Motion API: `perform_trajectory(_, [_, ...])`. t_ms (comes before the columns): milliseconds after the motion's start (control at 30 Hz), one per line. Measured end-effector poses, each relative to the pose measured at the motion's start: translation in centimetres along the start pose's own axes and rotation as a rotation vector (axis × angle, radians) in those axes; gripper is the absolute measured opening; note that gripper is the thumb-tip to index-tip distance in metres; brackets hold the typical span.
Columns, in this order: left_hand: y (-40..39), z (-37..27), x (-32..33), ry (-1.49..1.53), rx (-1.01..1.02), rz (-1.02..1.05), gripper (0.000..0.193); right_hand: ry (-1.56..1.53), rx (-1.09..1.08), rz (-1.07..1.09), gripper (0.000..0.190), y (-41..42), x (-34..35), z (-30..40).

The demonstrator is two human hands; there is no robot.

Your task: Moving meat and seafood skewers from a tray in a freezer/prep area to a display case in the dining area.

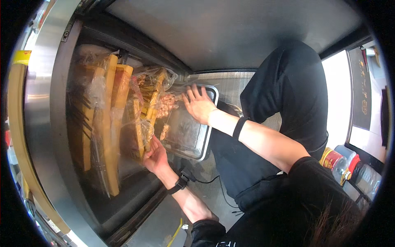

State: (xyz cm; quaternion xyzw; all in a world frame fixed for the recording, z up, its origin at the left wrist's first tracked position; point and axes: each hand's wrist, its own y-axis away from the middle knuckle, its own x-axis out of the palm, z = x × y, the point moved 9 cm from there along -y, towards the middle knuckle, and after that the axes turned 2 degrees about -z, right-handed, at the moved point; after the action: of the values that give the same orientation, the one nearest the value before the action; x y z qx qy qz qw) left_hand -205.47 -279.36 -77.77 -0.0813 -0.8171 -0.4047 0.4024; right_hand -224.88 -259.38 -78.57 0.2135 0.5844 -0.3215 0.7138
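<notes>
My left hand point(156, 156) cups the near end of a yellow, plastic-wrapped tray point(152, 108) inside a metal cabinet; its fingertips are partly hidden behind the wrap. Pinkish skewered food point(166, 105) lies at the tray's right side, over a clear-walled metal-rimmed pan point(202, 154). One small piece of the food point(164, 131) lies lower in the pan. My right hand point(199, 105) is over the pan's far right part, fingers spread towards the food; whether its fingertips touch the skewers cannot be told.
More yellow trays point(112, 129) under plastic film stand at the left in the cabinet, with dark skewer sticks beside them. The cabinet door point(216, 34) stands open at the top. My knees are right of the pan. A black cable point(205, 182) lies on the floor; bottles point(334, 162) stand at right.
</notes>
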Motion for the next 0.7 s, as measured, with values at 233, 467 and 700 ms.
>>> perform_trajectory(233, [2.5,0.9,-0.3,-0.007,-0.023,-0.009,0.091,0.058,-0.068,-0.012,0.111,-2.7,-1.1,0.4])
perform_trajectory(467, [4.3,1.3,-0.5,-0.033,0.009,0.004,0.089,-0.008,-0.118,0.073,0.091,-3.1,0.0,0.0])
perform_trajectory(700, [1.7,-0.3,-0.1,0.011,-0.046,0.041,0.076,-0.159,0.092,0.133,0.079,-2.3,0.8,1.4])
